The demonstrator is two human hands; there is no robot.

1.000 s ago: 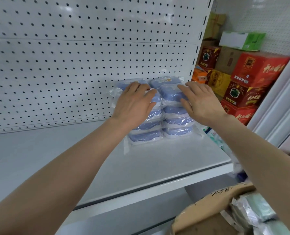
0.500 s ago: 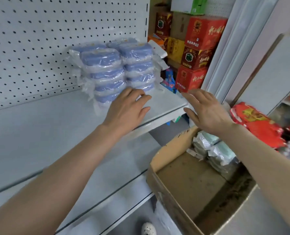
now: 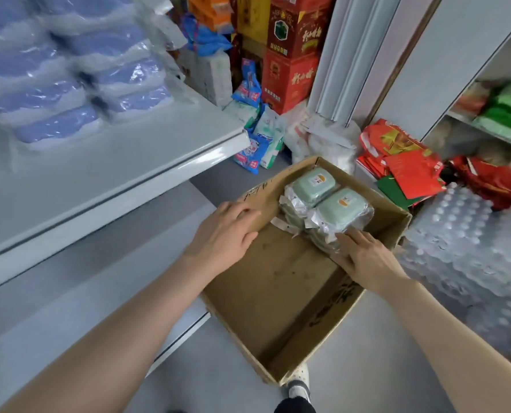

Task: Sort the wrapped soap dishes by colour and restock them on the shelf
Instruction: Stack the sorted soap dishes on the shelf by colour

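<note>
My left hand (image 3: 223, 234) rests flat on the box (image 3: 278, 293) edge. My right hand (image 3: 364, 257) touches the green soap dishes (image 3: 326, 201) inside it, fingers (image 3: 347, 237) loose. Blue soap dishes (image 3: 54, 79) sit on the shelf (image 3: 129, 165), upper left.

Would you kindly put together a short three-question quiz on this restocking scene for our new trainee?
1. True or false: the blue dishes lie on the shelf.
2. The dishes in the box are: A red, B green, C yellow.
3. Which hand touches the wrap of those in the box?

Key: 1 true; 2 B; 3 the right hand.
</note>
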